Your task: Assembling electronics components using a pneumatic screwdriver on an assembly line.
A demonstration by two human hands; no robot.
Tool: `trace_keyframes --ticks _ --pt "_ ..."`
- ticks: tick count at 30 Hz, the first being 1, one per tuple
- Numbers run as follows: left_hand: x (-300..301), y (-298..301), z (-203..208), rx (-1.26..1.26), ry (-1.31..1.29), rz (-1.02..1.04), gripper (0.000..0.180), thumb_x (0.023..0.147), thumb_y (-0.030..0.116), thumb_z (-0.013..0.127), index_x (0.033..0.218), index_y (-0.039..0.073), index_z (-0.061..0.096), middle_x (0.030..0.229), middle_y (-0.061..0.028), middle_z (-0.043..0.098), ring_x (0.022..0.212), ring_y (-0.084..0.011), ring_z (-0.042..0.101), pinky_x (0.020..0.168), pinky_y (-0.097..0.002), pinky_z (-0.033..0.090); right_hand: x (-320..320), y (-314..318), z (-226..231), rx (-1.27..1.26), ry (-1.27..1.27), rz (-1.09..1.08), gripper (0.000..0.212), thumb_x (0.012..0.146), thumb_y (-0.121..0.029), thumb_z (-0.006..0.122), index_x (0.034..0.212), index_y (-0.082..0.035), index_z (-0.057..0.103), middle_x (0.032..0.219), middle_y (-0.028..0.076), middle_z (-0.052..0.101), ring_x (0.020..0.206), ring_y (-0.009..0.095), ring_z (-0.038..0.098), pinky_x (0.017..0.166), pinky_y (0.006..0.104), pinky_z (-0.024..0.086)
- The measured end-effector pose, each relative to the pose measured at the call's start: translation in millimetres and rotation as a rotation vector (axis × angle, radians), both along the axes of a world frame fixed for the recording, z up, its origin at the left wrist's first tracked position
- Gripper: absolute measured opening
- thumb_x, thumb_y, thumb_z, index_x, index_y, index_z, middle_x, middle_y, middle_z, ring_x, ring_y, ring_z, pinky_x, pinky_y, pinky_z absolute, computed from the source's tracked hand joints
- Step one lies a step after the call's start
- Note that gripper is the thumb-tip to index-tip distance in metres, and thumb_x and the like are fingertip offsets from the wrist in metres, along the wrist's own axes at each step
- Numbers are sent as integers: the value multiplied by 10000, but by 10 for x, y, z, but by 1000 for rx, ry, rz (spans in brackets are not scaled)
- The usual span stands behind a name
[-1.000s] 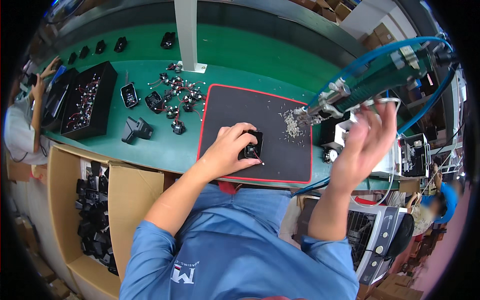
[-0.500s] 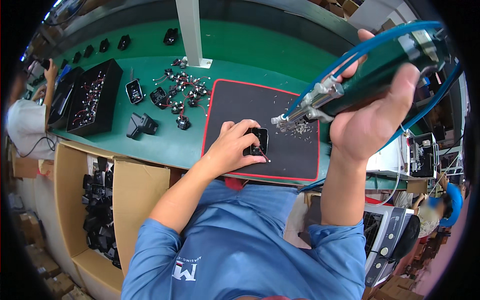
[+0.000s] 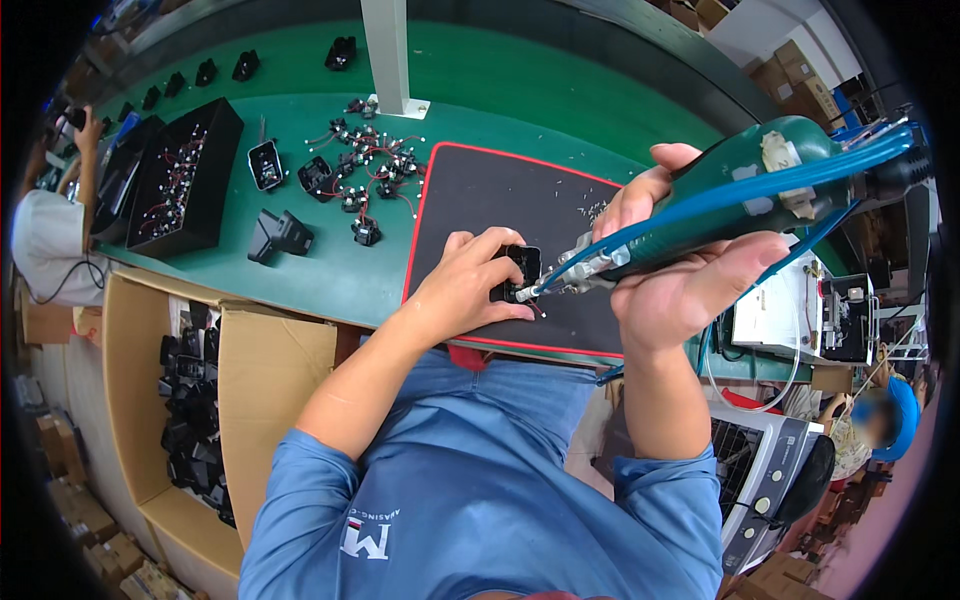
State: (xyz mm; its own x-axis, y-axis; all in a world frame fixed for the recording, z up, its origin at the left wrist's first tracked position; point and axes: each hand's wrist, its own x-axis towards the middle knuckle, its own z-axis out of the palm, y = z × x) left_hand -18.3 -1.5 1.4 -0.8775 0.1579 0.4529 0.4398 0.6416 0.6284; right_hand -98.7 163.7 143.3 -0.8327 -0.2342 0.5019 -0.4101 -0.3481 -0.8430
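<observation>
Right now, the left hand (image 3: 465,287) holds a small black case (image 3: 530,262) down on the dark mat (image 3: 470,195), fingers curled over its far and left sides and the thumb at the near edge, where a short wire shows. The right hand (image 3: 655,305) grips a green power screwdriver (image 3: 735,185), its fingers round the far side and its thumb stretched out along the near side. The tool slants down to the left, its tip at the near part of the case; whether it touches cannot be told. Blue hoses (image 3: 880,150) run along the tool toward the far right. Loose screws (image 3: 592,209) lie on the mat, just beyond the tool. Left of the mat, the green table (image 3: 345,270) bears a pile of wired parts (image 3: 375,175), two open cases (image 3: 265,165), a dark bracket (image 3: 280,235) and, further left, a black box (image 3: 225,150) with more wired parts inside. On the near left stands a cardboard carton (image 3: 270,370) holding many black pieces (image 3: 195,400). Another person (image 3: 50,240) sits at the far left.
</observation>
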Motion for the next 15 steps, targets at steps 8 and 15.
trace_keyframes --ticks 8,15 --pt "2 8 17 24 -17 -1 445 671 380 936 936 95 721 1315 -57 611 1105 -239 593 956 -387 381 19 35 -37 3 5 72 1048 938 -896 233 1286 32 573 730 86 585 583 170 557 558 309 504" --pt "-10 6 -23 -4 -6 5 462 654 370 945 939 116 684 1358 -61 593 1128 -237 599 962 -406 377 48 39 9 -24 -19 70 1039 940 -894 238 1285 28 573 734 86 580 588 170 552 558 303 494"
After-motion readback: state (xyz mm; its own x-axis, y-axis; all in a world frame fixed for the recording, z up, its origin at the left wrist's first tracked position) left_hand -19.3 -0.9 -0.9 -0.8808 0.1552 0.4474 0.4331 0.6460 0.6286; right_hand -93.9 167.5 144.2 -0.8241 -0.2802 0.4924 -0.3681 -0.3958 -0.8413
